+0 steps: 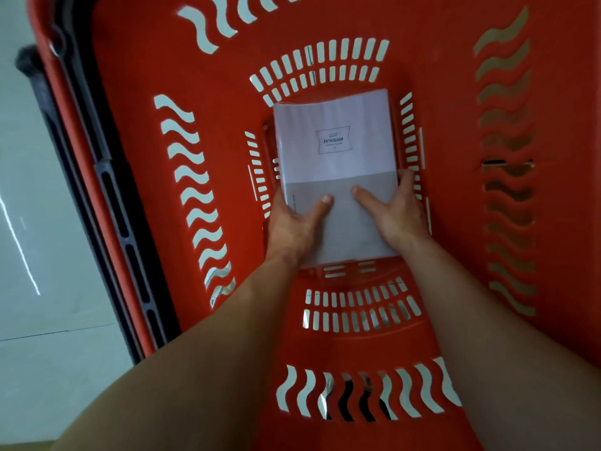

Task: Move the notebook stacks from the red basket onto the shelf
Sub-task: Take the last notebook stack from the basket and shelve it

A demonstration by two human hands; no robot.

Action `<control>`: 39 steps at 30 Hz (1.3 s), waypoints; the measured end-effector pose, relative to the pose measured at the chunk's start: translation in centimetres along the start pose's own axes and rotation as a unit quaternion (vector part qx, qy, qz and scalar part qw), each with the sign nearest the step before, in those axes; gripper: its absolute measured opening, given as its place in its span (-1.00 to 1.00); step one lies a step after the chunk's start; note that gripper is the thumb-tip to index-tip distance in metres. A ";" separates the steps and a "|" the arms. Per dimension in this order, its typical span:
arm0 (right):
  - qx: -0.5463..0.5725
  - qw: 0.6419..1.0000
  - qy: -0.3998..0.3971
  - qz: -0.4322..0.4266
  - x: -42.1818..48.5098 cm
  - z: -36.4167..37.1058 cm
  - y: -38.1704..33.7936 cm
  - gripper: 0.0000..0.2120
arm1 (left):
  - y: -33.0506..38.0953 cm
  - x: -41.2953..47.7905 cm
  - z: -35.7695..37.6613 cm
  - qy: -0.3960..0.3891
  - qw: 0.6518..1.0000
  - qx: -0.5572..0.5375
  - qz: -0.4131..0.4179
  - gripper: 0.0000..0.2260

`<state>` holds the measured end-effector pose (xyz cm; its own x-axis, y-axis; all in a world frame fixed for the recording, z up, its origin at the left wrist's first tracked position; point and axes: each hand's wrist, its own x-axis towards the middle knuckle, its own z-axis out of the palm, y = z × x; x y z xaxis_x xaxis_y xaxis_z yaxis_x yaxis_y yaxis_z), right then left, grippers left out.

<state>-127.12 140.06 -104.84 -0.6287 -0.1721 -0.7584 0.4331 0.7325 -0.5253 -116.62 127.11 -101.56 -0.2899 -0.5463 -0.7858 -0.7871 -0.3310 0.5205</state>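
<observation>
A stack of pale lilac and grey notebooks (335, 148), wrapped in clear plastic and labelled "ENTHUSIASM", lies at the bottom of the red basket (214, 92). My left hand (294, 222) grips the stack's near left edge, thumb on top. On the near right edge sits my right hand (390, 213), thumb on the cover and fingers curled round the side. Both forearms reach down into the basket. No shelf is in view.
The basket's slotted red walls rise on all sides around the stack. A black handle bar (107, 203) runs along its left rim. Pale tiled floor (39, 255) lies to the left of the basket.
</observation>
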 end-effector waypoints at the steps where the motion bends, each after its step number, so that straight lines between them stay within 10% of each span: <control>1: -0.001 1.000 -0.001 -0.005 -0.3 0.0 -0.2 -0.24 | 0.2 -0.1 -0.2 0.003 1.000 -0.002 0.001 -0.36; 14: -0.065 0.998 -0.013 -0.006 -10.3 -5.1 -5.6 -0.31 | 7.0 -9.5 -4.4 -0.008 0.998 0.047 -0.045 -0.42; 25: 0.030 0.995 0.087 -0.029 -32.7 -11.5 -16.8 -0.32 | 17.9 -28.0 -15.9 -0.045 0.986 0.133 0.090 -0.39; 39: 0.190 0.935 0.298 0.007 -67.5 -15.2 -24.3 -0.53 | 28.4 -53.5 -29.1 -0.241 0.871 0.305 0.302 -0.38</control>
<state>-105.05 143.87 -35.02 -0.8206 0.3167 -0.4757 0.5711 0.4261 -0.7016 -107.68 124.56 -35.01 -0.8297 -0.0438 -0.5564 -0.5125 0.4547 0.7284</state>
